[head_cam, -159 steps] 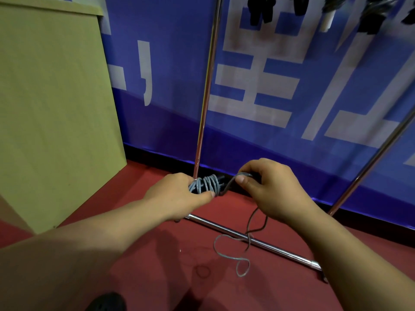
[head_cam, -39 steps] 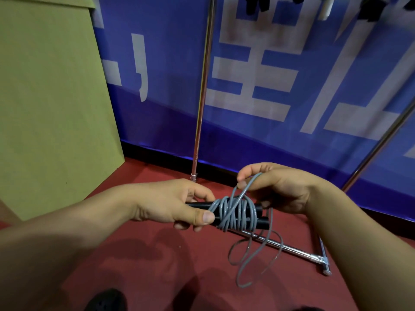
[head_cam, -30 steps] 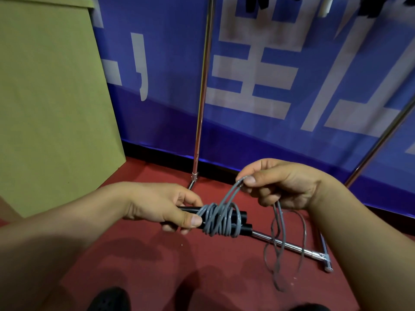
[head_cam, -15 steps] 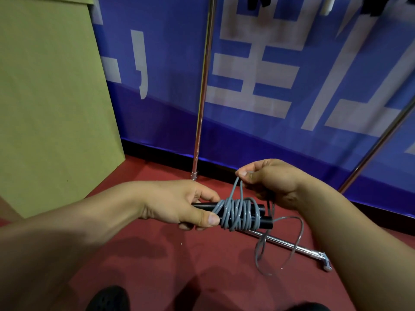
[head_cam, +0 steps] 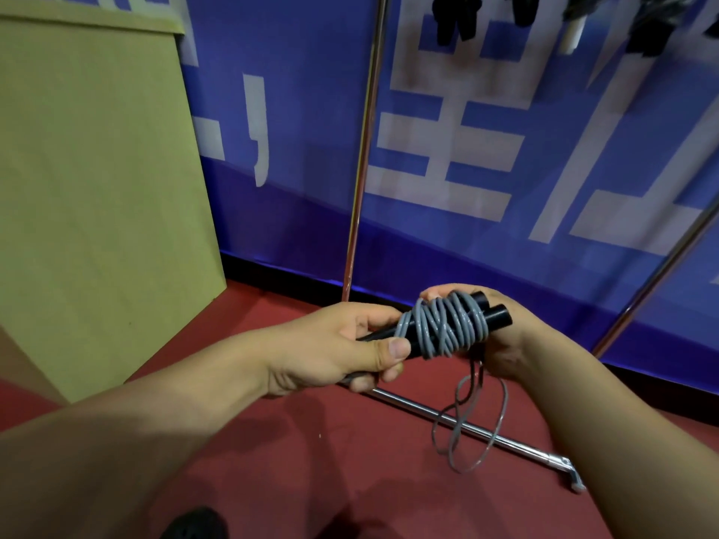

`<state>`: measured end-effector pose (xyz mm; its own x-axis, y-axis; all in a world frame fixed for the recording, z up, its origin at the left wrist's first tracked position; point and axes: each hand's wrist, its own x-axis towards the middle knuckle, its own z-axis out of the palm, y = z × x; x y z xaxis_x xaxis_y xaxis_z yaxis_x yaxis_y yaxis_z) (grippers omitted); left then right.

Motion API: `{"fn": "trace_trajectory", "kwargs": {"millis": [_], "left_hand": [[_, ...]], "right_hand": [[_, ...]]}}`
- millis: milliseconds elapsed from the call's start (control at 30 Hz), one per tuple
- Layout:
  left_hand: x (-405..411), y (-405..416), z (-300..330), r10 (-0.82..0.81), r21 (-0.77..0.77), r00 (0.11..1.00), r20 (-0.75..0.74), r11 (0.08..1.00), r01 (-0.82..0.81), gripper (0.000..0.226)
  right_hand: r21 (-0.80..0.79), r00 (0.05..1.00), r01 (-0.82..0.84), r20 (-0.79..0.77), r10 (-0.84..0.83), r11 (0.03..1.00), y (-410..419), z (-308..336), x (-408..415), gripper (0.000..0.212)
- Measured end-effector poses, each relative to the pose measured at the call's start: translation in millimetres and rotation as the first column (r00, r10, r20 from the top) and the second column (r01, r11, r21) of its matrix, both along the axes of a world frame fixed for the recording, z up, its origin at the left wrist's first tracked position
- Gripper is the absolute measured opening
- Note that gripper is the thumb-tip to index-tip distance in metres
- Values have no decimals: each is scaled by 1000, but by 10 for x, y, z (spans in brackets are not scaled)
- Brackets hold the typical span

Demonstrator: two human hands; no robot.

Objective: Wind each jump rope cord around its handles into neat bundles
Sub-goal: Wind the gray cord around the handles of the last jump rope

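The left hand (head_cam: 334, 352) covers the near ends of the two black handles (head_cam: 494, 319), so their length cannot be read. Behind the wound grey cord (head_cam: 443, 328), most of the right hand (head_cam: 502, 336) is hidden, and its fingers' hold cannot be told. At 12 o'clock, dark hanging items (head_cam: 455, 17) are cut off by the top edge. At 6 o'clock, a black shoe (head_cam: 194, 525) is cropped.

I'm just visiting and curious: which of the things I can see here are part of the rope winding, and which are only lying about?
Part of the job:
- black handles, gripped by the left hand
- grey cord wound round them, loose loops hanging
- right hand behind the bundle

Just there:
- chrome rack frame
- yellow-green board
- blue banner
- black shoe
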<state>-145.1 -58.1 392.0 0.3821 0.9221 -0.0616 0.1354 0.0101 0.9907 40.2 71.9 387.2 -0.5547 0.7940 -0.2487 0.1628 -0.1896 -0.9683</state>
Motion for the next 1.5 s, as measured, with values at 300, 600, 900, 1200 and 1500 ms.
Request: {"fn": "trace_trajectory", "kwargs": {"millis": [300, 600, 900, 1200, 1500], "left_hand": [[-29, 83, 3, 371, -30, 924, 95, 929, -369, 33], [-187, 190, -129, 633, 104, 769, -94, 774, -624, 31], [-393, 268, -251, 721, 385, 538, -436, 691, -612, 28], [-516, 328, -363, 700, 419, 454, -551, 703, -575, 17], [-685, 388, -442, 689, 401, 368, -624, 686, -607, 19]], "right_hand": [[63, 976, 53, 208, -65, 997, -179, -64, -110, 19], [449, 885, -216, 465, -21, 867, -462, -95, -321, 35], [315, 899, -276, 420, 127, 908, -647, 7, -384, 14], [116, 891, -223, 427, 154, 968, -628, 52, -327, 22], [295, 925, -159, 379, 37, 942, -636, 91, -265, 23]]}}
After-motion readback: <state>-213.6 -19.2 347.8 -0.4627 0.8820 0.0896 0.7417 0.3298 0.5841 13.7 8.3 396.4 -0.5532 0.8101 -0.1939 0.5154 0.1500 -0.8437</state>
